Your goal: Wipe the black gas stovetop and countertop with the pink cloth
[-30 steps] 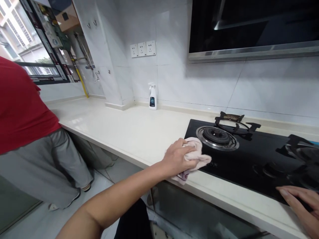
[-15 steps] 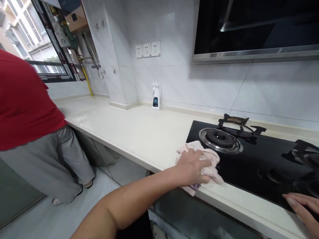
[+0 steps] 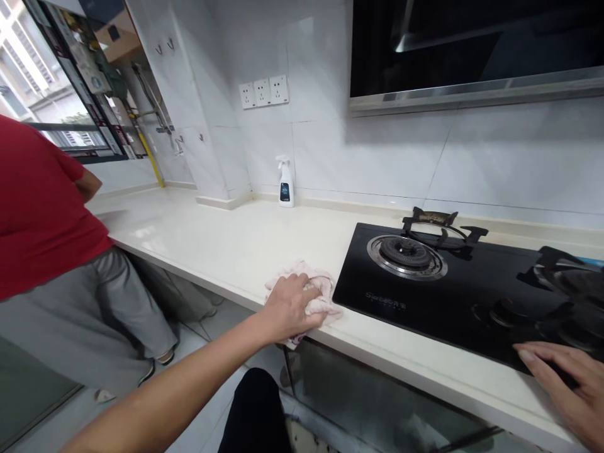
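Note:
My left hand (image 3: 287, 308) is shut on a crumpled pale pink cloth (image 3: 326, 309), pressing it onto the cream stone countertop (image 3: 226, 245) near the front edge. The cloth lies just left of the black glass gas hob (image 3: 453, 302) and hangs a little over the counter's edge. My right hand (image 3: 561, 384) rests flat and empty at the hob's front edge, its fingers spread on the glass. Closest to the cloth is the left burner (image 3: 406, 257) with its black pan support. The right burner is partly cut off by the frame.
A white spray bottle (image 3: 285, 184) stands against the tiled wall, behind the counter's middle. A person in a red shirt (image 3: 38, 207) and grey trousers stands at the counter's left end. A range hood (image 3: 472, 56) hangs above the hob. Wall sockets (image 3: 263, 92) sit above the bottle.
My left hand and the cloth have slid left, off the hob's edge and onto the countertop. My right hand stays at the hob's front edge.

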Demonstrator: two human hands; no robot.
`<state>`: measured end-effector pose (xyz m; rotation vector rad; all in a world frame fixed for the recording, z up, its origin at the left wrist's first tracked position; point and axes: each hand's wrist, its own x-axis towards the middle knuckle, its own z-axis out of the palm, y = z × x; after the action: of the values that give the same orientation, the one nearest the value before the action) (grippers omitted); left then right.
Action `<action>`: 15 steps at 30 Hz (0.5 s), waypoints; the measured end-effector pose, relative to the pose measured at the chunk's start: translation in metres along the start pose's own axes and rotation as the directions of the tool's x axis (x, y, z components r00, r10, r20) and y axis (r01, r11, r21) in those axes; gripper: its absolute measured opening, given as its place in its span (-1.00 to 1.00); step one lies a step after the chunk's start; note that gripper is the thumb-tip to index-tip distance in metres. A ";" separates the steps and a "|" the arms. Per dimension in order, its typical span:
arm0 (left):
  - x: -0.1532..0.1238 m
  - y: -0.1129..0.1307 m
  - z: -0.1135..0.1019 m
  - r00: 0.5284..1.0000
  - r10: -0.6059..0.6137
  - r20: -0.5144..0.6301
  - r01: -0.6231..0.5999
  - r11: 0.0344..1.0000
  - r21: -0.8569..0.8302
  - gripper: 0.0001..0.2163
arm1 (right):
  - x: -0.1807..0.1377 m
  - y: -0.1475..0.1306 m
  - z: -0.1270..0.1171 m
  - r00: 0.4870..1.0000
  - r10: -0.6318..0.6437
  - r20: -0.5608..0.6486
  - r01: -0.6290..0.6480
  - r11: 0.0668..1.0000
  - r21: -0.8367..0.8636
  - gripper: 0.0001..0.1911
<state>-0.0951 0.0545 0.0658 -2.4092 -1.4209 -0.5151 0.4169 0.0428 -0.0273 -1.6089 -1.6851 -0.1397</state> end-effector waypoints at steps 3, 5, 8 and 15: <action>-0.008 0.032 -0.002 0.992 0.050 -0.120 -0.052 0.999 -0.014 -0.60 | 0.001 -0.019 -0.011 0.994 0.055 0.090 -0.063 0.994 0.087 -0.48; -0.008 0.050 -0.002 0.986 0.053 -0.155 -0.056 0.998 -0.013 -0.57 | 0.002 -0.034 -0.019 0.989 0.131 0.065 -0.138 0.983 0.118 -0.46; -0.005 0.071 0.000 0.983 0.049 -0.177 -0.052 0.999 -0.012 -0.58 | -0.001 -0.057 -0.029 0.977 0.207 -0.051 -0.195 0.965 0.173 -0.46; 0.022 0.138 0.014 0.973 0.172 -0.152 -0.203 0.953 -0.224 -0.59 | -0.041 -0.111 -0.049 0.965 0.149 -0.216 -0.110 0.977 0.182 -0.64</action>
<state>0.0379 0.0126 0.0535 -2.6058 -1.1153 -0.8198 0.3360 -0.0389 0.0292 -1.5094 -1.3742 -0.1082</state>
